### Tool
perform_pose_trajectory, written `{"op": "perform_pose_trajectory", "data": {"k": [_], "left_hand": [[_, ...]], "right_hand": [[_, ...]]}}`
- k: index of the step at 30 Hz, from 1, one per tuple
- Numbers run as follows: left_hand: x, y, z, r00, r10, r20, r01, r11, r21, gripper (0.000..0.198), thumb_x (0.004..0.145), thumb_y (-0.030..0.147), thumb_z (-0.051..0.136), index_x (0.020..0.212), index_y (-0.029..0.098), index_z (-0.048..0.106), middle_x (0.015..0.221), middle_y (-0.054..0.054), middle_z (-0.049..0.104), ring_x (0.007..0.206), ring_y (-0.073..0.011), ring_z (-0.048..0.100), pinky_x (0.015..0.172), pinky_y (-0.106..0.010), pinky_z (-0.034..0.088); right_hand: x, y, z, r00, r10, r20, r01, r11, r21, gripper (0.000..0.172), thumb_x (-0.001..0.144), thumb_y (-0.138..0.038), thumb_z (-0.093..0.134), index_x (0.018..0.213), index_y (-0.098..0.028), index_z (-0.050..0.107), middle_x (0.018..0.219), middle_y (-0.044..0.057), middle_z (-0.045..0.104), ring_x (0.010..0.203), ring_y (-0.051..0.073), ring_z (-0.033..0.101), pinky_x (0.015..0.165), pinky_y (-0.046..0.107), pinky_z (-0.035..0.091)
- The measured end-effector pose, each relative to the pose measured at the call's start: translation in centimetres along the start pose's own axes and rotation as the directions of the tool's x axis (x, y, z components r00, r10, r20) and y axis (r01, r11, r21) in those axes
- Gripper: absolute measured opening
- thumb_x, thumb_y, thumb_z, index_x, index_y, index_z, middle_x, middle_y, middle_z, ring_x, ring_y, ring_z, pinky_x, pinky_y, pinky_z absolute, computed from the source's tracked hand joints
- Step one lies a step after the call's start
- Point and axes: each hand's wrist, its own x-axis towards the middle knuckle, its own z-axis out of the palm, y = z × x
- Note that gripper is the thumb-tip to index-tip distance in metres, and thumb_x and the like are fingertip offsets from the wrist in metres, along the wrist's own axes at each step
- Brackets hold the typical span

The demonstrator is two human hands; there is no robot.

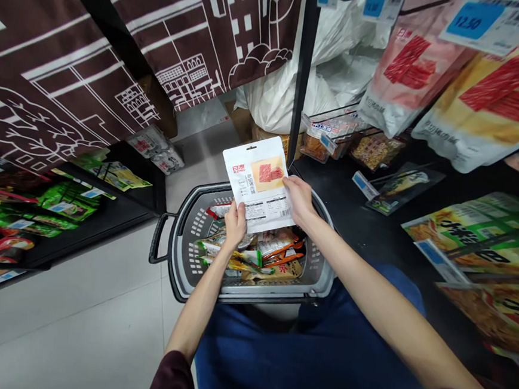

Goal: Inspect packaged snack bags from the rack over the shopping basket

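A white snack packet (260,185) with a picture of red dried meat slices is held up between my two hands. My left hand (235,225) pinches its lower left edge, thumb on the front. On the packet's right edge, my right hand (298,200) is closed with the thumb in front; its other fingers are partly behind. Beneath the packet stands a grey shopping basket (192,252) with a black rim. Inside lie several snack packets (277,247), some orange and some yellow-green, partly covered by the white packet and my left hand.
Shelves with hanging meat snack packets (482,110) and price tags (475,22) rise on the right. Green packets (68,200) fill a low shelf at left. A brown printed curtain (200,28) hangs at the back, with white plastic bags (271,99) behind it. The basket's handle (156,240) juts left.
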Motion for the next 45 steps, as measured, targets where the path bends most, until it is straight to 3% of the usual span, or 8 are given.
{"op": "perform_pose_trajectory", "data": {"k": [14, 35, 45], "left_hand": [[-0.1, -0.2, -0.2, 1.000, -0.002, -0.004, 0.003, 1.000, 0.027, 0.049, 0.100, 0.059, 0.032, 0.100, 0.017, 0.059, 0.074, -0.003, 0.063, 0.064, -0.0159, 0.052, 0.062, -0.025, 0.037], [0.2, -0.8, -0.3, 0.998, 0.047, -0.038, -0.044, 0.995, 0.090, 0.043, 0.101, 0.052, 0.035, 0.090, 0.018, 0.058, 0.066, -0.002, 0.057, 0.057, -0.0146, 0.048, 0.060, -0.025, 0.034], [0.4, -0.9, -0.3, 0.997, 0.065, -0.051, -0.059, 0.992, 0.113, 0.040, 0.100, 0.048, 0.036, 0.093, 0.016, 0.059, 0.065, -0.002, 0.057, 0.056, -0.0139, 0.050, 0.059, -0.024, 0.034]], "right_hand": [[-0.7, -1.4, 0.3, 0.994, 0.109, 0.005, -0.109, 0.988, 0.110, 0.018, 0.066, -0.037, 0.066, 0.073, -0.021, 0.063, 0.070, -0.001, 0.064, 0.068, 0.018, 0.059, 0.064, 0.029, 0.048], [-0.9, -1.3, 0.6, 0.992, 0.124, 0.023, -0.126, 0.983, 0.137, 0.016, 0.067, -0.035, 0.066, 0.068, -0.021, 0.059, 0.063, -0.004, 0.057, 0.060, 0.014, 0.052, 0.063, 0.027, 0.043], [-1.0, -1.8, 0.4, 0.993, 0.109, 0.047, -0.115, 0.982, 0.151, 0.023, 0.063, -0.039, 0.065, 0.072, -0.018, 0.063, 0.063, -0.005, 0.059, 0.064, 0.014, 0.054, 0.065, 0.026, 0.041]]}}
